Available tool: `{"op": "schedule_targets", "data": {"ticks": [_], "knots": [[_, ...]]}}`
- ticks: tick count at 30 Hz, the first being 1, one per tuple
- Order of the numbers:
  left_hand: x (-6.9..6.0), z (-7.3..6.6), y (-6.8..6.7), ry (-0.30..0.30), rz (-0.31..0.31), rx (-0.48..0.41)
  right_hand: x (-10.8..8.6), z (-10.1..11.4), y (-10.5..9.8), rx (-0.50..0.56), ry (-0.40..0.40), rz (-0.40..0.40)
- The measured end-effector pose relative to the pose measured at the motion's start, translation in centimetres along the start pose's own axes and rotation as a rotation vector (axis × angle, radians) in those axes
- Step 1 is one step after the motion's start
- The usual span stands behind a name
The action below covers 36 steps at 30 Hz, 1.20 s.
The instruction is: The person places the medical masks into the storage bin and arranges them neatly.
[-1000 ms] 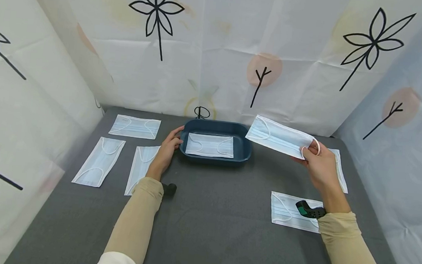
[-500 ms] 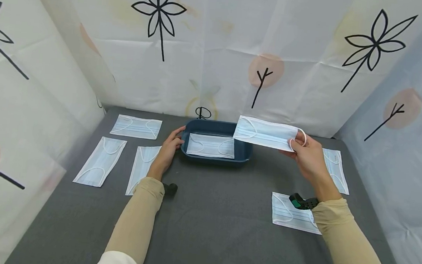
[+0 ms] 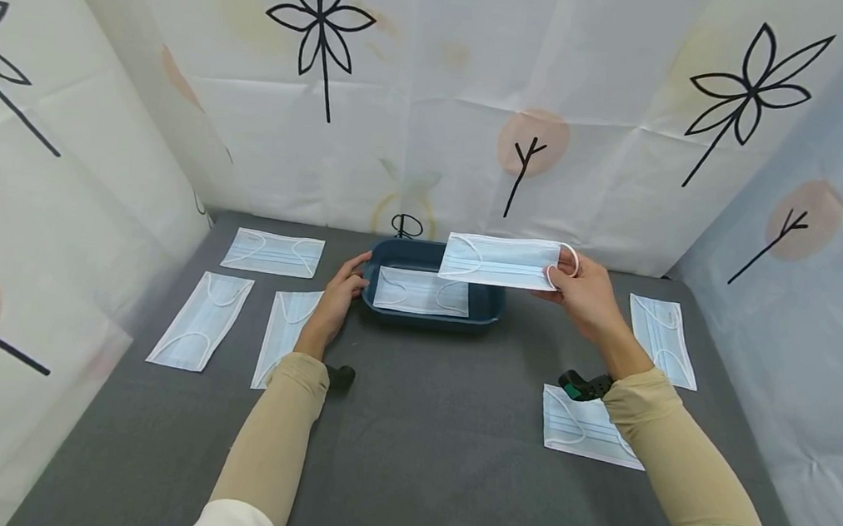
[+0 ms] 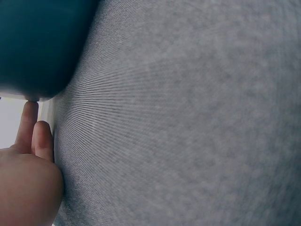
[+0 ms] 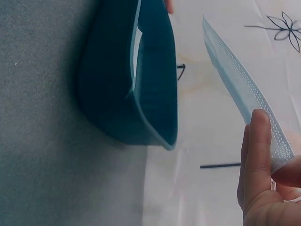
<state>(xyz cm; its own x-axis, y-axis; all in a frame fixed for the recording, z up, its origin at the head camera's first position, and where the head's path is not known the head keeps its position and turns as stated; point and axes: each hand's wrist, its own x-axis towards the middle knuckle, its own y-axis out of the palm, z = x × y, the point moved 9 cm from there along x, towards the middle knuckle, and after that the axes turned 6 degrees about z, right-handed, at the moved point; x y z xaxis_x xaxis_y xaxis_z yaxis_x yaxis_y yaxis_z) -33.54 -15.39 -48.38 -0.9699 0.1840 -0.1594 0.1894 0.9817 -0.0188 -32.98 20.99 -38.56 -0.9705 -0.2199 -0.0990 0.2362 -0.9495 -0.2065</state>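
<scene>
Above the right part of a blue tray, my right hand pinches a pale blue face mask by its right end, fingers on one face and thumb on the other. In the right wrist view this mask appears nearly edge-on, apart from the tray. Another face mask lies inside the tray. My left hand touches the tray's left end. The left wrist view has a straight fingertip against the tray; the rest of that hand's hold is out of sight.
On the grey table, left of the tray, lie a far mask, a slanted mask and one mask partly behind my left arm. At right are a mask and another partly under my right forearm. White printed curtains surround the table.
My right hand has carried its mask leftward, from beside the tray to above the tray's right part. The far right mask has come into fuller view. My left hand keeps its place.
</scene>
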Motion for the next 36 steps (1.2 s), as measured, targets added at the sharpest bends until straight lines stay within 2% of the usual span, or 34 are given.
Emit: {"op": "schedule_targets", "data": {"ticks": [11,18,22,27,33,36], "knots": [[0.3,0.2,0.0,-0.007,0.004,0.003,1.4,0.6,2.5,-0.025,0.003,0.082],[0.4,-0.1,0.4,-0.009,0.008,0.007,2.1,0.4,3.9,-0.016,0.002,0.087],[0.3,0.0,0.3,-0.016,0.0,0.02,2.6,0.1,5.3,-0.007,0.005,0.118],[0.7,0.8,-0.1,-0.033,-0.018,0.023,3.3,-0.2,7.0,0.008,0.007,0.145],[1.8,2.6,-0.7,-0.017,-0.058,0.032,4.2,-0.4,8.8,0.022,-0.012,0.171],[2.0,2.9,-0.8,-0.01,-0.074,0.05,4.5,-0.7,9.5,0.034,-0.011,0.18]]}}
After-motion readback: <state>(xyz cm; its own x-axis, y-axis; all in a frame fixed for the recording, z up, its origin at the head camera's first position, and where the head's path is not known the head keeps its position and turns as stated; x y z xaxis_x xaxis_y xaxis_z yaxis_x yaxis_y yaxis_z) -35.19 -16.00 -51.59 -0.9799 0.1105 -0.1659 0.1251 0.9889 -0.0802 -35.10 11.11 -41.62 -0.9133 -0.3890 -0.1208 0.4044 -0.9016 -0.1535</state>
